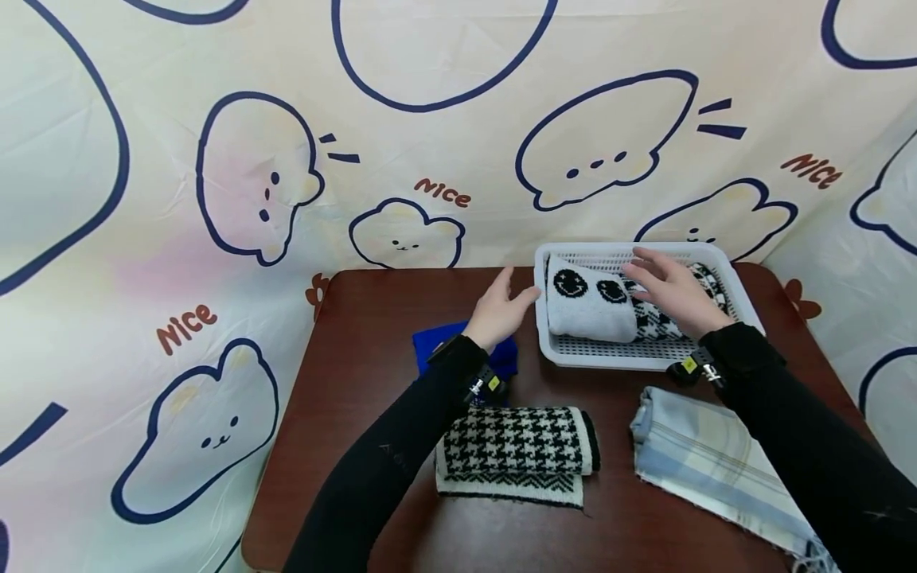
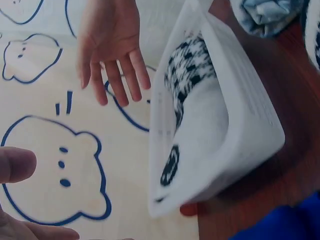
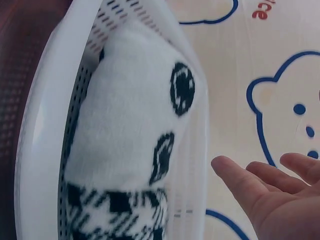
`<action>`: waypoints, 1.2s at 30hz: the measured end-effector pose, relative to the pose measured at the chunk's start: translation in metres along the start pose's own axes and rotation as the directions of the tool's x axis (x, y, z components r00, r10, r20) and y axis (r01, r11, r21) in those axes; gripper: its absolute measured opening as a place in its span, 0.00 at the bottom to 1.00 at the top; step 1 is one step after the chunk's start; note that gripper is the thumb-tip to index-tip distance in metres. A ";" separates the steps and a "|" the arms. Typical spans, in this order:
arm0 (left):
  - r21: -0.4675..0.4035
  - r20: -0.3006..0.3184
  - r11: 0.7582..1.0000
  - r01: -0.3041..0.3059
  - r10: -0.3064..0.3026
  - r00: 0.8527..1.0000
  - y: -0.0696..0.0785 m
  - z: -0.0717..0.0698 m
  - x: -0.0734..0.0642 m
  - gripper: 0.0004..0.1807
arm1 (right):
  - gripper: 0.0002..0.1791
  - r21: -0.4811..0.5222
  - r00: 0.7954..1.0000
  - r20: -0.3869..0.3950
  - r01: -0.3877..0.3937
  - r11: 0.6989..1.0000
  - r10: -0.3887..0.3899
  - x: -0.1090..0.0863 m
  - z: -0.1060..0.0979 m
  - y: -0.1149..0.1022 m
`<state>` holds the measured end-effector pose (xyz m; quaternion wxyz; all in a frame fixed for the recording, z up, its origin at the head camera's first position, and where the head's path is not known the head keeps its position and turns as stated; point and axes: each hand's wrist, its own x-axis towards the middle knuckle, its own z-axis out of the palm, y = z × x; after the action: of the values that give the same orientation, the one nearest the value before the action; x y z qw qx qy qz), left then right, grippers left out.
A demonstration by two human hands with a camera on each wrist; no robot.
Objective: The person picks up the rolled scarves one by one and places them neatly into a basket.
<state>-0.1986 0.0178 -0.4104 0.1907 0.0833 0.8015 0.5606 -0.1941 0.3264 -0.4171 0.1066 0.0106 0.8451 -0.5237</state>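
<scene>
A white plastic basket (image 1: 745, 306) stands at the back right of the table. Inside lie a rolled white knit cloth with black smiley faces (image 1: 591, 314) and, to its right, a black-and-white houndstooth cloth (image 1: 655, 322). My left hand (image 1: 497, 309) hovers by the basket's left end, thumb apart from the fingers and nothing held. Over the basket is my right hand (image 1: 673, 293), fingers loosely extended, with a gap between it and the cloths in the right wrist view. Below my left hand lies a blue cloth (image 1: 437, 342), partly hidden by the forearm.
A folded black-and-white houndstooth cloth (image 1: 516, 446) lies at the table's front middle. A folded pale blue plaid cloth with fringe (image 1: 716, 461) is at the front right, partly under the right forearm. Behind the brown table (image 1: 387, 298) hangs a patterned curtain (image 1: 430, 143).
</scene>
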 end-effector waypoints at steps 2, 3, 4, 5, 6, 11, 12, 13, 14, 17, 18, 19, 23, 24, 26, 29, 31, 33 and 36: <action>-0.008 -0.004 1.000 0.003 -0.003 1.000 -0.005 -0.009 -0.003 0.42 | 0.51 0.015 1.000 0.007 0.011 1.000 -0.011 0.001 0.005 -0.003; -0.016 -0.004 1.000 0.008 -0.008 1.000 -0.007 -0.013 -0.004 0.42 | 0.51 0.021 1.000 0.010 0.015 1.000 -0.016 0.001 0.008 -0.005; -0.019 -0.011 1.000 0.010 -0.010 1.000 -0.009 -0.018 -0.005 0.43 | 0.51 0.027 1.000 0.012 0.022 0.999 -0.022 0.002 0.011 -0.007; -0.020 -0.018 1.000 0.014 -0.014 1.000 -0.012 -0.022 -0.006 0.43 | 0.50 0.038 0.999 0.016 0.029 0.999 -0.029 0.002 0.015 -0.009; -0.022 -0.024 1.000 0.018 -0.019 1.000 -0.015 -0.026 -0.008 0.43 | 0.50 0.051 0.999 0.021 0.031 0.998 -0.032 0.003 0.018 -0.011; -0.022 -0.058 0.999 0.036 -0.037 0.998 -0.028 -0.045 -0.015 0.42 | 0.47 0.101 0.997 0.039 0.062 0.993 -0.066 0.006 0.040 -0.021; -0.023 -0.066 0.999 0.037 -0.038 0.997 -0.030 -0.048 -0.016 0.42 | 0.46 0.113 0.996 0.042 0.068 0.991 -0.073 0.006 0.044 -0.024; -0.025 -0.073 0.999 0.039 -0.040 0.996 -0.033 -0.052 -0.018 0.42 | 0.45 0.121 0.995 0.045 0.079 0.990 -0.085 0.007 0.049 -0.026; -0.026 -0.084 0.999 0.038 -0.040 0.996 -0.035 -0.055 -0.020 0.42 | 0.44 0.133 0.994 0.051 0.087 0.987 -0.094 0.007 0.053 -0.027; -0.028 -0.113 0.999 0.044 -0.047 0.992 -0.041 -0.065 -0.025 0.42 | 0.42 0.157 0.991 0.067 0.103 0.982 -0.114 0.008 0.066 -0.033; -0.028 -0.122 0.998 0.049 -0.052 0.991 -0.043 -0.068 -0.027 0.42 | 0.42 0.158 0.990 0.072 0.110 0.981 -0.122 0.008 0.070 -0.035; -0.028 -0.130 0.998 0.055 -0.058 0.990 -0.046 -0.071 -0.029 0.42 | 0.42 0.159 0.989 0.076 0.116 0.980 -0.129 0.008 0.074 -0.036; -0.005 -0.157 0.998 0.070 -0.070 0.985 -0.055 -0.083 -0.035 0.43 | 0.43 0.186 0.985 0.094 0.128 0.974 -0.147 0.008 0.089 -0.042; 0.004 -0.161 0.998 0.069 -0.067 0.985 -0.058 -0.086 -0.036 0.43 | 0.43 0.195 0.983 0.098 0.131 0.972 -0.152 0.008 0.093 -0.043; 0.017 -0.167 0.997 0.073 -0.069 0.983 -0.062 -0.090 -0.040 0.43 | 0.43 0.227 0.981 0.117 0.128 0.966 -0.158 0.007 0.100 -0.044; 0.022 -0.176 0.997 0.077 -0.072 0.982 -0.067 -0.097 -0.046 0.42 | 0.43 0.266 0.977 0.137 0.123 0.956 -0.164 0.008 0.111 -0.045; 0.017 -0.185 0.996 0.085 -0.080 0.979 -0.071 -0.100 -0.049 0.42 | 0.42 0.285 0.976 0.148 0.115 0.952 -0.162 0.009 0.119 -0.047; 0.016 -0.194 0.996 0.087 -0.083 0.978 -0.075 -0.102 -0.051 0.42 | 0.40 0.295 0.976 0.147 0.112 0.949 -0.161 0.011 0.127 -0.049; 0.024 -0.207 0.994 0.103 -0.096 0.974 -0.082 -0.105 -0.053 0.42 | 0.39 0.322 0.975 0.158 0.101 0.941 -0.159 0.012 0.140 -0.052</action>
<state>-0.1850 -0.1209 -0.4440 0.1334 -0.0118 0.8297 0.5419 -0.1892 0.1771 -0.4337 0.1454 -0.0765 0.7373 -0.6553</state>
